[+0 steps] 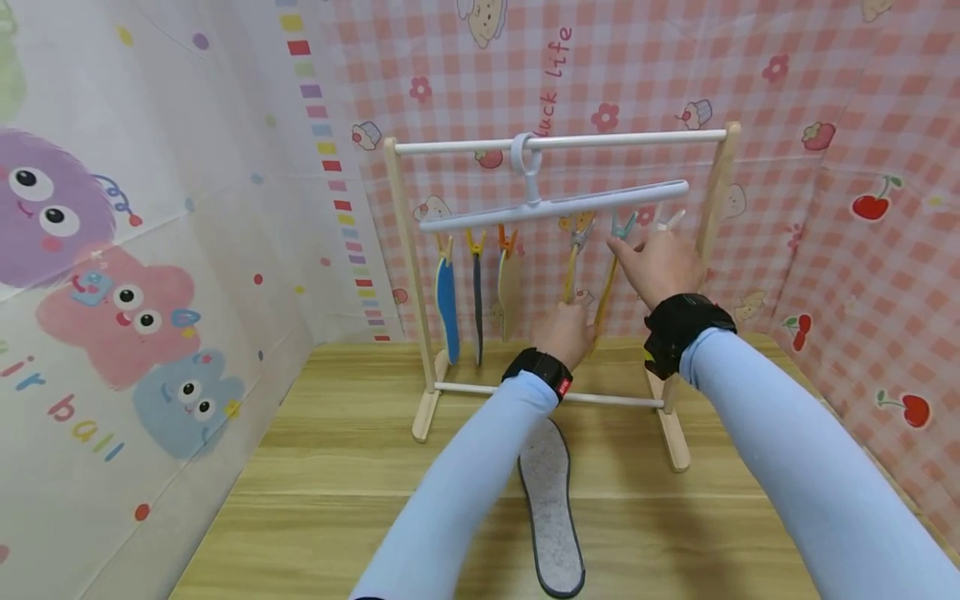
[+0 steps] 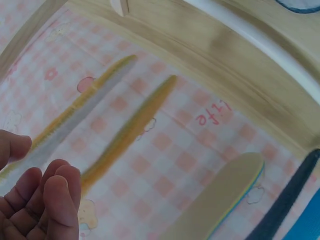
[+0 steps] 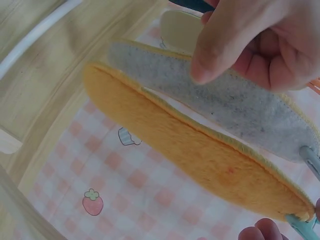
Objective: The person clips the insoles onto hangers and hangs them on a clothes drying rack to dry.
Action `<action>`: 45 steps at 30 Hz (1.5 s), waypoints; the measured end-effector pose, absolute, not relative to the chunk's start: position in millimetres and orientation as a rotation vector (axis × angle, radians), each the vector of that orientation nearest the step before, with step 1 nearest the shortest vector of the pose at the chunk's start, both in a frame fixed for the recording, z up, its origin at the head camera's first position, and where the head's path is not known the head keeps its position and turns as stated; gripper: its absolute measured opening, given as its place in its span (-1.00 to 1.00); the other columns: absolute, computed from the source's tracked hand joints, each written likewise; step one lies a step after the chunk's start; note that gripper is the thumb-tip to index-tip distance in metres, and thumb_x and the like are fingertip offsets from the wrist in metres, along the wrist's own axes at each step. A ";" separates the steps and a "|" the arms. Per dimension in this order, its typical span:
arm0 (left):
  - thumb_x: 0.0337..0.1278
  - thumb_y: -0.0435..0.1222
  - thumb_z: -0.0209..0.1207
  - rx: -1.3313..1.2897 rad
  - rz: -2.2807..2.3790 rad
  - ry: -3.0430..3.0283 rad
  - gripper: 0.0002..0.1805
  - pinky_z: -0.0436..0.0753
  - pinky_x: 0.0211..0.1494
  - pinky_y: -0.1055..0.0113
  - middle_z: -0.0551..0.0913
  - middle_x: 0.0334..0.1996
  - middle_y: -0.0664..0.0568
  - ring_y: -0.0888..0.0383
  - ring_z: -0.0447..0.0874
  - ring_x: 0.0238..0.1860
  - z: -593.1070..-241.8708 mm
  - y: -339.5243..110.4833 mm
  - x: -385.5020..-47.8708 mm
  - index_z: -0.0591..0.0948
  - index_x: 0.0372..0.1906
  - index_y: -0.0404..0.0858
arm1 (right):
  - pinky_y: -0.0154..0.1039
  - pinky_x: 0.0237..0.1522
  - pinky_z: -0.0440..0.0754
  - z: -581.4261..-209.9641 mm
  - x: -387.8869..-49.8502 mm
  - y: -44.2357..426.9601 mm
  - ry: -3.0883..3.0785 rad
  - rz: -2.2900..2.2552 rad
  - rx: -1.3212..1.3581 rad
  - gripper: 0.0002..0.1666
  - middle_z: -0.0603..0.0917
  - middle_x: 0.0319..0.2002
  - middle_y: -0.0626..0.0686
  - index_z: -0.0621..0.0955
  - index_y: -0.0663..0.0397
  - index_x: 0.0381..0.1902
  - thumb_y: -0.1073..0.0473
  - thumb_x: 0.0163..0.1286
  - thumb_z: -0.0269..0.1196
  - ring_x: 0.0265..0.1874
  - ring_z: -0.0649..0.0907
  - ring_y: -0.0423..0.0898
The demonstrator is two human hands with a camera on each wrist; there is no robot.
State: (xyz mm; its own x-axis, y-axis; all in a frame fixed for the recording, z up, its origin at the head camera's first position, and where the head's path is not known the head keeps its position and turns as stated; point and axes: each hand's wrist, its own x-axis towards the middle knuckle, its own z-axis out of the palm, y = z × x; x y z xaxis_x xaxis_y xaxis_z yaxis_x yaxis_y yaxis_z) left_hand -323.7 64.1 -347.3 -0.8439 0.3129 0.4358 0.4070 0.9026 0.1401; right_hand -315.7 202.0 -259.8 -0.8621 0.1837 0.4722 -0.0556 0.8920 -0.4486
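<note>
My left hand, fingers loosely curled, is beside two hanging yellow insoles. In the left wrist view its thumb and fingertips are apart with nothing between them. My right hand is just below a teal clip whose handles are spread. In the right wrist view its fingertips lie close to that clip; contact is partly cut off. The teal clip bites the end of one yellow insole. A grey clip holds the other insole, grey side showing.
A white hanger hooks over the rack's top bar. Blue, dark and beige insoles hang at its left. A white clip is at its right. A grey insole lies on the wooden table.
</note>
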 end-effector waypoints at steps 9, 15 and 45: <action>0.26 -0.09 0.27 -0.527 -0.291 -2.688 -0.73 0.48 -0.54 0.33 0.66 -0.52 0.07 0.18 0.61 -0.54 -358.5 40.8 -320.6 0.66 -0.47 -0.16 | -0.15 -0.70 0.23 -268.9 -308.0 207.3 -2.566 0.694 -0.106 -0.17 0.53 -0.74 0.09 0.75 0.15 -0.51 -0.46 0.40 0.01 -0.73 0.47 0.03; 0.23 -0.11 0.30 -0.512 -0.319 -2.702 -0.71 0.51 -0.53 0.30 0.69 -0.51 0.05 0.17 0.61 -0.53 -366.9 27.7 -318.9 0.65 -0.54 -0.17 | -0.13 -0.68 0.27 -273.1 -303.5 211.9 -2.575 0.695 -0.110 -0.21 0.59 -0.70 0.12 0.80 0.15 -0.28 -0.43 0.40 0.04 -0.66 0.53 0.06; 0.16 0.02 0.29 -0.422 -0.154 -2.914 -0.62 0.60 -0.47 0.15 0.68 -0.50 0.04 0.07 0.67 -0.46 -393.1 -16.8 -300.2 0.60 -0.62 -0.11 | -0.14 -0.58 0.37 -332.3 -277.0 223.8 -2.826 0.661 -0.133 -0.29 0.59 -0.65 0.11 0.68 0.10 -0.46 -0.37 0.46 0.00 -0.63 0.54 0.04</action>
State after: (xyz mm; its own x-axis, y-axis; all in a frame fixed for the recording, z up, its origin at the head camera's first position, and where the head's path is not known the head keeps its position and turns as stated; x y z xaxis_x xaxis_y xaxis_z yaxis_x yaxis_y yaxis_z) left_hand -300.2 -16.8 -393.1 -0.9408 0.2700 0.2049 0.2901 0.9541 0.0749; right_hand -277.0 223.8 -332.3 -0.9681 0.1413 0.2071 0.0348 0.8938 -0.4470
